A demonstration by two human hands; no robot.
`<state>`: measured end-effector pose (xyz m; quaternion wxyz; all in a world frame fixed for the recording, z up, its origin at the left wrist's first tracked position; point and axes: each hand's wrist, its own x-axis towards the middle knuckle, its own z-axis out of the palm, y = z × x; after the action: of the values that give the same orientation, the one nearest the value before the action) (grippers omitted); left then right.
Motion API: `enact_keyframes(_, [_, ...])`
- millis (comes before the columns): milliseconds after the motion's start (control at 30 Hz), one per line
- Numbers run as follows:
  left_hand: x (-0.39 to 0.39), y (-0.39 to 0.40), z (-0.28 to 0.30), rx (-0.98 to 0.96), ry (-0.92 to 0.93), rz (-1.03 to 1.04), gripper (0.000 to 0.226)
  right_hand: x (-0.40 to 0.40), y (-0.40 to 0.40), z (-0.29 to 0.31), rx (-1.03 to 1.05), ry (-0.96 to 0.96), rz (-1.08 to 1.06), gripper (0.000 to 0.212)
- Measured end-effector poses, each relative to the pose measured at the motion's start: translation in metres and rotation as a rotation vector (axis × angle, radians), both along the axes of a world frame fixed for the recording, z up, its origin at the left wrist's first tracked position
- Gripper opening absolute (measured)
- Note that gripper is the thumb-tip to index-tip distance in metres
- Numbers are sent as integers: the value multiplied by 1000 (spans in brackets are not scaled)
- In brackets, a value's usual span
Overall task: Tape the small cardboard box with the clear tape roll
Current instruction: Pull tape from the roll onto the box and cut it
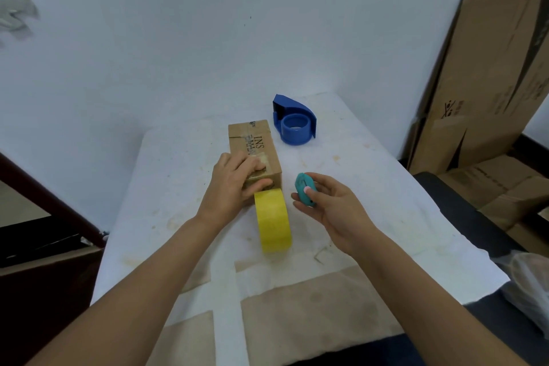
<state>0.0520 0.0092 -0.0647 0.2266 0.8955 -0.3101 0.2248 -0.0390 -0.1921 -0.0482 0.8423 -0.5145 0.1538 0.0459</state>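
Left hand (234, 184) presses small cardboard box (255, 148), tape roll (272, 218) touching; right hand (329, 205) grips teal cutter (305, 189); blue dispenser (294, 122) beyond.

Both arms are showing bare from past the elbow down, so no sleeves are coming into frame at all. The left hand (234, 184) isn't wearing any ring, watch or band that I can see, and the wrist is looking plain too. Same deal with the right hand (335, 211): no glove, no jewellery showing. Its thumbnail is looking pale pinkish and trimmed short; can't tell if that's polish. No marks showing on either forearm.
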Motion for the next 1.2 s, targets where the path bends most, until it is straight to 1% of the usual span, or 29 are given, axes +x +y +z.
enact_keyframes(100, [2, -1, 3, -4, -1, 0, 44, 5, 2, 4, -53, -58, -49, 32])
enact_keyframes(167, [2, 0, 4, -9, 11, -3, 50, 9, 2, 9, -71, -85, -66, 32])
enact_keyframes(233, [0, 0, 5, -20, 39, -3, 54, 13, 2, 14, -74, -104, -66, 29])
enact_keyframes(267, [-1, 1, 5, -25, 53, -9, 52, 14, 3, 17, -91, -111, -61, 27])
enact_keyframes(367, [-1, 9, 8, -1, 73, -70, 42, 19, 5, 24, -268, -149, -28, 26])
enact_keyframes(500, [-2, 18, 17, 31, 96, -112, 42, 25, 8, 23, -509, -269, 25, 29])
enact_keyframes(600, [-4, 16, 19, 54, 116, -92, 37, 29, 11, 27, -686, -396, 28, 15])
enact_keyframes(633, [-4, 16, 20, 59, 126, -89, 35, 31, 12, 28, -737, -425, 36, 14])
enact_keyframes(700, [-4, 16, 24, 74, 139, -99, 35, 35, 12, 28, -817, -460, 64, 23])
enact_keyframes(767, [-4, 18, 30, 99, 94, -117, 35, 40, 11, 27, -909, -508, 85, 28])
enact_keyframes(800, [-7, 19, 34, 73, 73, -105, 34, 43, 11, 26, -957, -536, 92, 28])
enact_keyframes(833, [-12, 19, 38, 1, 74, -64, 33, 46, 10, 26, -1000, -559, 104, 26])
enact_keyframes(867, [-18, 18, 43, -112, 97, 3, 32, 49, 10, 26, -1039, -577, 126, 24])
enact_keyframes(900, [-25, 16, 47, -245, 142, 77, 29, 53, 10, 26, -1080, -593, 158, 21])
enact_keyframes(933, [-33, 15, 50, -386, 225, 151, 24, 56, 11, 26, -1122, -607, 198, 19])
enact_keyframes(967, [-39, 13, 52, -521, 346, 231, 17, 60, 12, 26, -1170, -623, 243, 19])
enact_keyframes(1000, [-44, 11, 55, -637, 506, 304, 10, 64, 12, 26, -1219, -639, 292, 20])
enact_keyframes(1033, [-49, 11, 55, -722, 685, 355, 13, 67, 13, 26, -1269, -650, 340, 23])
enact_keyframes(1100, [-59, 10, 54, -780, 1030, 353, 39, 72, 15, 26, -1363, -672, 401, 30])
enact_keyframes(1133, [-64, 8, 53, -764, 1154, 316, 50, 74, 16, 25, -1410, -686, 410, 33])
enact_keyframes(1167, [-68, 5, 52, -740, 1238, 275, 58, 75, 16, 25, -1456, -696, 411, 38])
enact_keyframes(1200, [-71, 0, 52, -722, 1282, 238, 59, 75, 16, 25, -1498, -702, 404, 42])
